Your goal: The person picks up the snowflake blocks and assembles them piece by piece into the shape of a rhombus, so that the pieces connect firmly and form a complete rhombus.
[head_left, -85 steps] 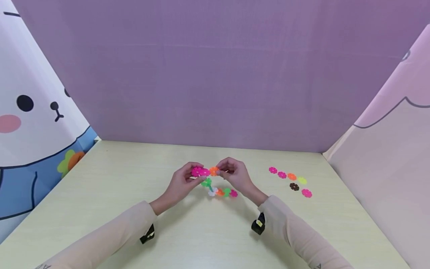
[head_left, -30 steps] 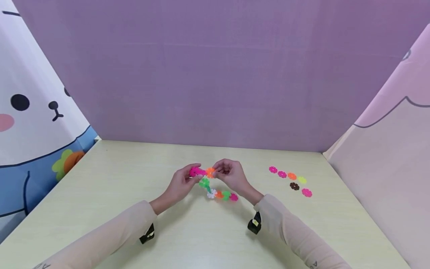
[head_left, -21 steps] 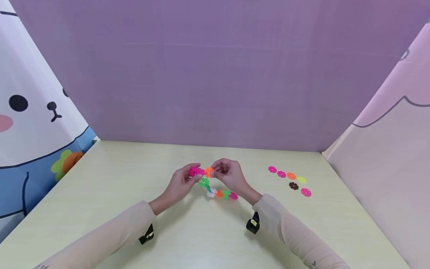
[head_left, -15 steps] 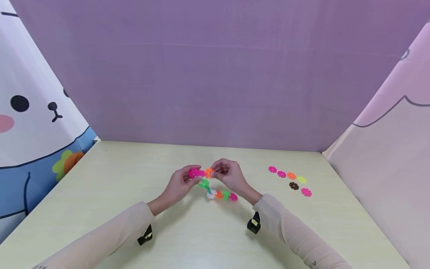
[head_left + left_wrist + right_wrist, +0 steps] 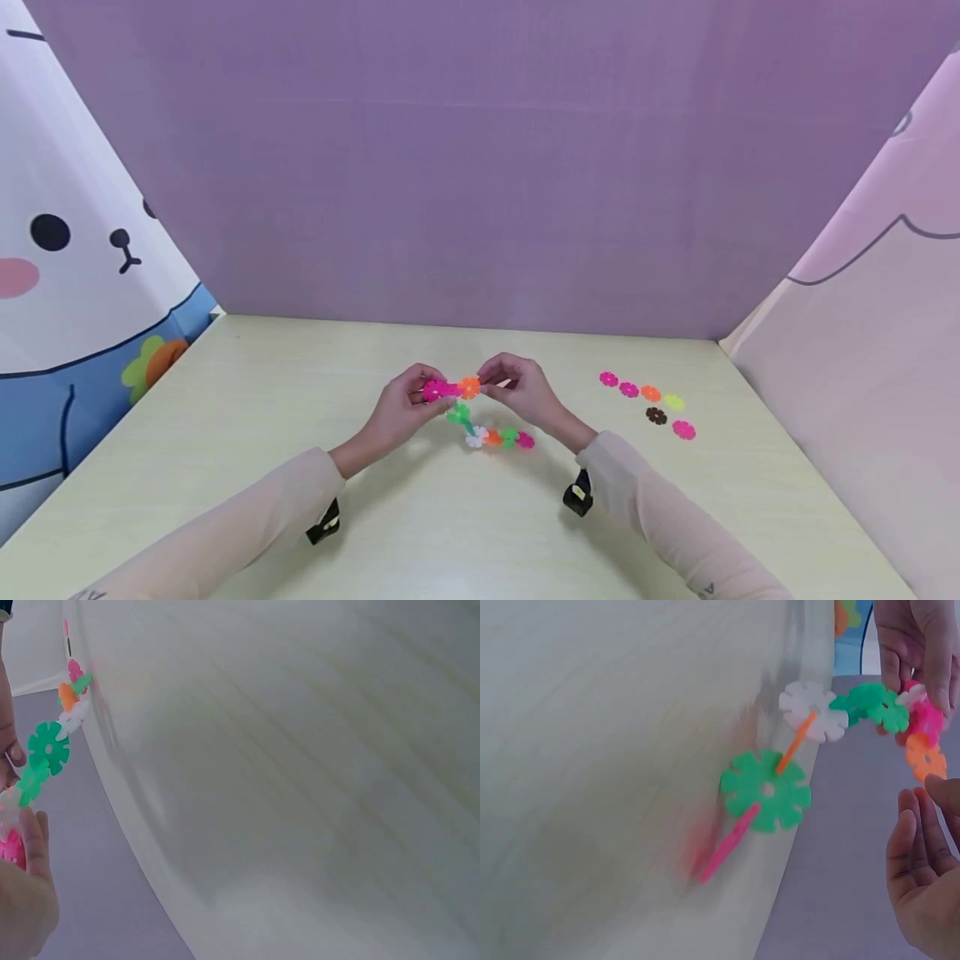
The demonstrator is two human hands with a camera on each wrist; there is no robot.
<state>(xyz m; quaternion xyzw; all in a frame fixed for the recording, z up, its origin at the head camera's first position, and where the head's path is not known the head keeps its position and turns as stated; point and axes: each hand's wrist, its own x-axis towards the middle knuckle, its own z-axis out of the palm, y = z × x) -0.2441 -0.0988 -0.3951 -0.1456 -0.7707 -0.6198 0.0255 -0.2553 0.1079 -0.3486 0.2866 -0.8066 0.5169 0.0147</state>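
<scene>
Right hand (image 5: 528, 393) has shifted slightly rightward since half a second ago, and the chain of flower discs (image 5: 458, 413) has swung a little the same way; left hand (image 5: 396, 414) about where it was. Left grip: thumb and fingers pinching the pink discs (image 5: 432, 391) at the chain's upper end. Right grip: thumb at the edge of the orange disc (image 5: 469, 387) beside the pink ones, fingers bent; cannot tell whether it pinches or only touches. Chain position: held above the table (image 5: 450, 525), hanging between the hands. Below the pink it runs through green pieces to the white disc (image 5: 476, 437), a second orange piece (image 5: 492, 437), another green piece (image 5: 509, 437) and the pink end piece (image 5: 526, 440); contact of that end with the table unclear. Loose on the table, right side: yellow disc (image 5: 674, 402), brown disc (image 5: 656, 416), three pink, one orange
</scene>
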